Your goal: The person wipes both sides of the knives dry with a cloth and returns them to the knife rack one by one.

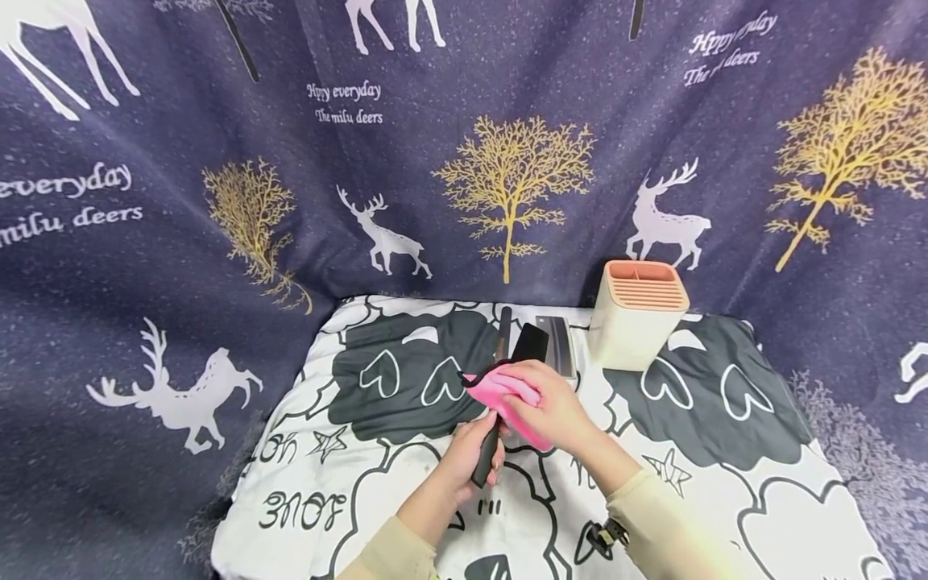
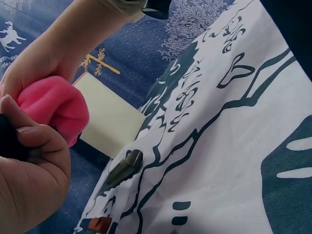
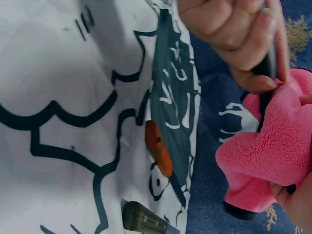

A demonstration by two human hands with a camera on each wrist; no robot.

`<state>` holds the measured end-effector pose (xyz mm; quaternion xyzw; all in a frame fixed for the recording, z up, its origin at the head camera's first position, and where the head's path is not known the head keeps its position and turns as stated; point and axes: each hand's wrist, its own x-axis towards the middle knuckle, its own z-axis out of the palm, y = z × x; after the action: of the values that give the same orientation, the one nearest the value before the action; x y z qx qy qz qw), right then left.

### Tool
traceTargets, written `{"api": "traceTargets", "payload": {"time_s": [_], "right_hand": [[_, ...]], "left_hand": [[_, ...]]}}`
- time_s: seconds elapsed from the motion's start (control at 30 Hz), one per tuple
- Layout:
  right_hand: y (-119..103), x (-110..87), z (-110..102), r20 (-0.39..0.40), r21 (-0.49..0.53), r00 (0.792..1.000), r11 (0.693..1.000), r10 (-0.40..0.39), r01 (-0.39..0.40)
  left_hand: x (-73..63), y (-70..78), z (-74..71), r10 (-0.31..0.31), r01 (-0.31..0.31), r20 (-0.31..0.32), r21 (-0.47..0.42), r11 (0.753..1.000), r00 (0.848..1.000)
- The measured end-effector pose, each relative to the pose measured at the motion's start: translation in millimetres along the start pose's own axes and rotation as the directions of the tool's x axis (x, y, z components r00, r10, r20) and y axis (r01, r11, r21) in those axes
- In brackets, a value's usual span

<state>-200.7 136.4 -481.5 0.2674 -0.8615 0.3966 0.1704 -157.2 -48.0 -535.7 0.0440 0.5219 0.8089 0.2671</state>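
Observation:
My left hand (image 1: 471, 455) grips the black handle (image 1: 487, 457) of a kitchen utensil, which slants up and away. Beyond the cloth shows a broad, flat black end (image 1: 532, 342); whether it is a blade or a turner head I cannot tell. With my right hand (image 1: 547, 403) I hold a pink cloth (image 3: 265, 151) with a dark edge, folded round the utensil's middle, which it hides. In the left wrist view my left thumb and fingers curl round the handle, close beside the pink cloth (image 2: 56, 105).
A cream knife block (image 1: 631, 322) with an orange slotted top stands at the back right. Behind my hands lie a flat metal-bladed piece (image 1: 561, 342) and a slim dark-handled one (image 1: 504, 326). A patterned cloth covers the table; a deer-print curtain hangs behind.

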Motion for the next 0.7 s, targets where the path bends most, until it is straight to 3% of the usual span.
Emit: {"api": "traceTargets", "payload": {"time_s": [0.13, 0.27, 0.7], "right_hand": [[-1.0, -1.0, 5.3, 0.033, -0.141, 0.999, 0.989, -0.042, 0.047], [-0.2, -2.1, 8.8, 0.014, -0.233, 0.996, 0.968, -0.090, 0.090], [16.9, 4.3, 5.8, -0.104, -0.278, 0.978, 0.950, -0.178, 0.143]], "left_hand": [[-1.5, 0.7, 2.4, 0.015, -0.015, 0.025, -0.020, 1.000, 1.000], [-3.4, 1.1, 1.9, 0.031, -0.031, 0.025, -0.012, 0.999, 0.999], [-6.3, 3.6, -4.8, 0.092, -0.096, 0.176, 0.015, 0.995, 0.980]]}}
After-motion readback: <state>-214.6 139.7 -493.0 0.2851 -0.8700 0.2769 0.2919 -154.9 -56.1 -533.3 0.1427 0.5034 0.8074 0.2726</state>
